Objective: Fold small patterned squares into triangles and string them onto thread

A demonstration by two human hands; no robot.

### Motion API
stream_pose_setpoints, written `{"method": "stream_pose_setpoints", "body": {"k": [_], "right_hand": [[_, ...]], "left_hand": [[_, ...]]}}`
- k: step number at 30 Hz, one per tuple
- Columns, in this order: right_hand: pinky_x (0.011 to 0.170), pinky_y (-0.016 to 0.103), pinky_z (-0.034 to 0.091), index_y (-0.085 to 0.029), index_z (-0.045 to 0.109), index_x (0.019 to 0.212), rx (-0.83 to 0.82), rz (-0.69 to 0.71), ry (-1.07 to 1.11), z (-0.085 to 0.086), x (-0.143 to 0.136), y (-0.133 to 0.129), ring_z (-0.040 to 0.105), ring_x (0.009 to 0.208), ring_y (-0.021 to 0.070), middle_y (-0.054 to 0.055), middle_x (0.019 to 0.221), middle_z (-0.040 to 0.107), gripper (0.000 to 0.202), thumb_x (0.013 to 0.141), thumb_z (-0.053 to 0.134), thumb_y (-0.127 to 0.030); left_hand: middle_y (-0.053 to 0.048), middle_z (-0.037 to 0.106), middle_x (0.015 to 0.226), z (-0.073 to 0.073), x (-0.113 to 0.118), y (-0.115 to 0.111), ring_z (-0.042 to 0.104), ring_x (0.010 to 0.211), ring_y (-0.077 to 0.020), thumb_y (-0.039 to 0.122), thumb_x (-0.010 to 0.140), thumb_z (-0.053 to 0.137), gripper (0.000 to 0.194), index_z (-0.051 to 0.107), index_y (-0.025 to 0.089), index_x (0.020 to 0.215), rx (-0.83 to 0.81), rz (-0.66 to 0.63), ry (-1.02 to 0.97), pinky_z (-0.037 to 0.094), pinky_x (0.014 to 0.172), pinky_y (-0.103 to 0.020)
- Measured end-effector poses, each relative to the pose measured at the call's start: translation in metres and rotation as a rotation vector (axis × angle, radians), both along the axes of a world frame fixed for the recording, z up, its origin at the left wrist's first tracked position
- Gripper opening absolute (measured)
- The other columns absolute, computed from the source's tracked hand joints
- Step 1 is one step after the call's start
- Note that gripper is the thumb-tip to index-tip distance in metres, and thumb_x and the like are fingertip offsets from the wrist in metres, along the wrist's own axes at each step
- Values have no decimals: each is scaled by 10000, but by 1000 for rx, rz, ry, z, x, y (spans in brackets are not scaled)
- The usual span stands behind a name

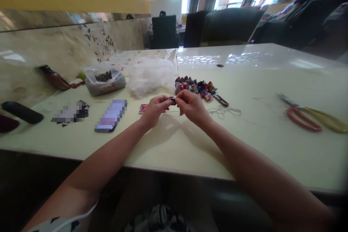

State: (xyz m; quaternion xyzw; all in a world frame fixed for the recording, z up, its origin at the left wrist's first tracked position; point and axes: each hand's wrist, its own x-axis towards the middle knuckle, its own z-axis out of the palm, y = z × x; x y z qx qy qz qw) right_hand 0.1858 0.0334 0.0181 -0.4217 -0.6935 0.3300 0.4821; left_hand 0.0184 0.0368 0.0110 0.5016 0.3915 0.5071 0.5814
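Between my two hands, over the pale table (174,152), is a small dark piece of patterned fabric (172,99). My left hand (155,110) pinches it from the left. The fingertips of my right hand (191,106) are closed at its right edge; whether they grip the fabric or a thread is too small to tell. Just behind my right hand lies a pile of small colourful stuffed fabric pieces (194,86), with dark-handled snips (221,100) beside it. Loose dark thread (224,111) is tangled to the right. Pink patterned fabric (143,108) lies partly behind my left hand.
A phone (111,115), dark fabric scraps (72,112) and a black case (23,112) lie left. Farther back are a bag of dried material (104,79) and white stuffing (150,76). Large scissors (307,114) lie right. Chairs (231,25) stand behind the table.
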Motion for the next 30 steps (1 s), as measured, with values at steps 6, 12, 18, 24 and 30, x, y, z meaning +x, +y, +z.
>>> {"method": "stream_pose_setpoints", "body": {"k": [6,12,18,24,30], "right_hand": [[450,245,437,-197,528,692,-146,81,82,-3,-1,1,544,468,105,-29,599,540,137,796,606,-242],[520,249,385,-191,533,688,22,-10,-90,-3,0,2,518,534,110,-21,602,540,94,776,564,-178],[573,260,326,-194,508,687,187,-45,-230,-3,-1,3,448,575,107,-25,602,516,110,779,556,-155],[547,254,339,-193,513,675,181,-60,-197,0,0,2,448,559,100,-29,591,509,124,747,566,-107],[447,237,476,-184,579,801,-189,134,210,-5,1,6,552,489,93,-16,657,588,164,860,632,-327]], "left_hand": [[19,585,664,-1,0,0,437,564,-77,381,648,814,274,710,165,782,51,73,64,335,562,-239],[13,585,668,0,0,0,510,623,-106,385,670,758,258,705,158,781,40,108,218,419,648,-259],[5,600,681,-1,2,-1,515,660,-106,359,635,777,234,692,154,710,22,93,166,423,662,-247],[-15,632,734,-2,3,-1,526,670,-89,283,614,787,193,693,143,709,-104,40,-60,410,632,-217],[-10,629,744,1,0,0,509,637,-82,291,648,812,208,729,152,778,-63,16,-109,395,584,-218]]}}
